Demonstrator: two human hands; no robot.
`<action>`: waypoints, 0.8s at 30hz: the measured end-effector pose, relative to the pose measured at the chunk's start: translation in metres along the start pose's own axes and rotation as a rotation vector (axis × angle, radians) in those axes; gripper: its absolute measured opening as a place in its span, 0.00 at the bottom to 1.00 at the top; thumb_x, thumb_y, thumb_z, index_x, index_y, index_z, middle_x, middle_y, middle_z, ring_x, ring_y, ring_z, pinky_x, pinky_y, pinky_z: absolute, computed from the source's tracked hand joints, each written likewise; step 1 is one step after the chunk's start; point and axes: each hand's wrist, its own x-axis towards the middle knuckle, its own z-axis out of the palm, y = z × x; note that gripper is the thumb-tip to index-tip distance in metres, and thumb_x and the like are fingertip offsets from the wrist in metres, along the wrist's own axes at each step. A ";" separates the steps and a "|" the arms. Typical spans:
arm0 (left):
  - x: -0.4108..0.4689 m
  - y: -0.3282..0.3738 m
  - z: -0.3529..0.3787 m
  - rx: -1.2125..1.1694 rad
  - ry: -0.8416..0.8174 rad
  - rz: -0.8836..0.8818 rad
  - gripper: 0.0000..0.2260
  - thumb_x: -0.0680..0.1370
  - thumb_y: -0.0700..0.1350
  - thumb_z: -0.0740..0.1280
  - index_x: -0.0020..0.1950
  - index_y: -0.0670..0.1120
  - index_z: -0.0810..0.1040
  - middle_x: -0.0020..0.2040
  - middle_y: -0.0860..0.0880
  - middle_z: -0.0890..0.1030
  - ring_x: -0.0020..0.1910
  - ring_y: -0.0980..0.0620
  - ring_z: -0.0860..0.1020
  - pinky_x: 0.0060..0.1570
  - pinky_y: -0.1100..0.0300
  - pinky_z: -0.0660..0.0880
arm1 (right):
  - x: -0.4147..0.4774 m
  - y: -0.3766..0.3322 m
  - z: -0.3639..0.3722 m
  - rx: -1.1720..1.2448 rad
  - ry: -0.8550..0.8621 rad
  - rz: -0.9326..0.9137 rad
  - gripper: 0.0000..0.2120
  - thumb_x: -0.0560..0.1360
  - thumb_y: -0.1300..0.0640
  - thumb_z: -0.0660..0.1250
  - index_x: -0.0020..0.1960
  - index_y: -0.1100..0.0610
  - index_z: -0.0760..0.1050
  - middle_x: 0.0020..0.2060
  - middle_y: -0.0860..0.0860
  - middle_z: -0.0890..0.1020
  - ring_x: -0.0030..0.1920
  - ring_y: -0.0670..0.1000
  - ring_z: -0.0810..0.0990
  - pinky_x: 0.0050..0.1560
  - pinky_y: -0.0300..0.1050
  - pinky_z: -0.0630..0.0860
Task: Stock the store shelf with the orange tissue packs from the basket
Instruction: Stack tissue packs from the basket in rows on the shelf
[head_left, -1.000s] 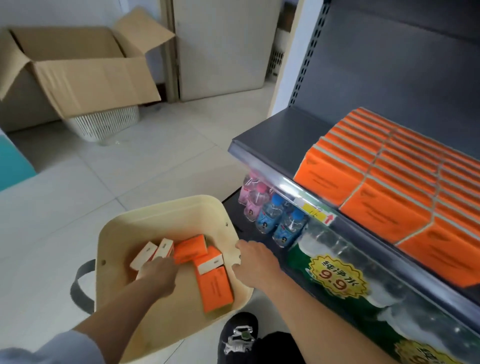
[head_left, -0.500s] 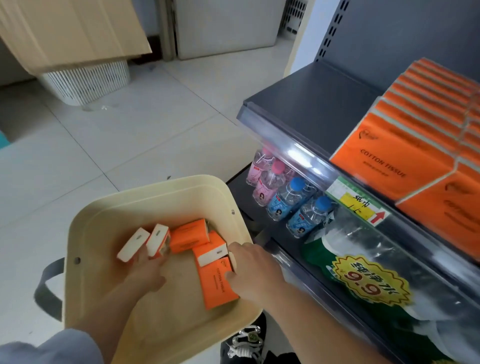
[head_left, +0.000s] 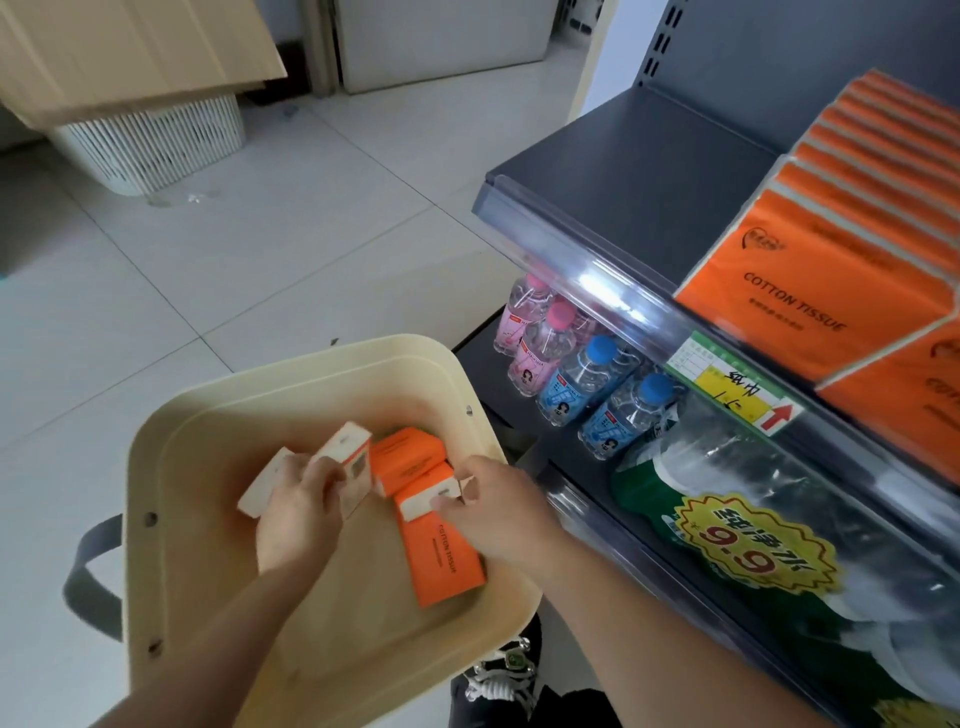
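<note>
Pale tiled floor runs back to one cardboard box and one white slatted bin, well beyond the hands. One cream basket sits directly under both of them. A second ago the left hand rested low on the packs and the right hand was at the basket's near rim. Now the left has curled round a pair of packs and tipped them up so their white ends show past its fingers. The right has come inside and pinches the white-ended pack between thumb and forefinger. I judge that the pick-up has properly begun, though nothing has left the basket yet. Five orange tissue packs are in there: two in the left hand, one in the right, one far pack just beyond the fingertips of both hands, and one flat pack lying just inside the right wrist. If this handful goes up together, two would stay behind for another trip. Up and to the right of the right hand, the store shelf has a bare stretch beside the stocked packs, whose rows are too blurred to count. Below it stand two pink-capped bottles and two blue-capped bottles.
</note>
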 end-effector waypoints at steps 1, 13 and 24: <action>-0.006 0.006 -0.005 -0.023 0.029 0.068 0.06 0.74 0.40 0.67 0.50 0.44 0.75 0.51 0.43 0.74 0.47 0.38 0.76 0.36 0.51 0.74 | 0.002 -0.003 -0.001 0.105 0.009 0.038 0.21 0.76 0.43 0.65 0.64 0.53 0.73 0.60 0.49 0.78 0.61 0.52 0.75 0.59 0.45 0.72; -0.045 0.054 -0.035 -0.028 0.000 0.835 0.09 0.74 0.45 0.67 0.50 0.47 0.69 0.53 0.46 0.77 0.50 0.46 0.76 0.49 0.51 0.73 | 0.003 -0.004 -0.007 0.938 0.013 0.328 0.09 0.74 0.59 0.71 0.52 0.59 0.77 0.48 0.58 0.83 0.48 0.56 0.83 0.51 0.55 0.81; 0.031 -0.051 -0.004 0.225 -0.388 -0.313 0.29 0.77 0.49 0.64 0.75 0.46 0.57 0.70 0.38 0.61 0.68 0.37 0.63 0.67 0.48 0.62 | 0.007 0.001 -0.005 0.913 -0.107 0.268 0.16 0.75 0.53 0.71 0.59 0.51 0.71 0.55 0.54 0.80 0.53 0.55 0.81 0.47 0.52 0.82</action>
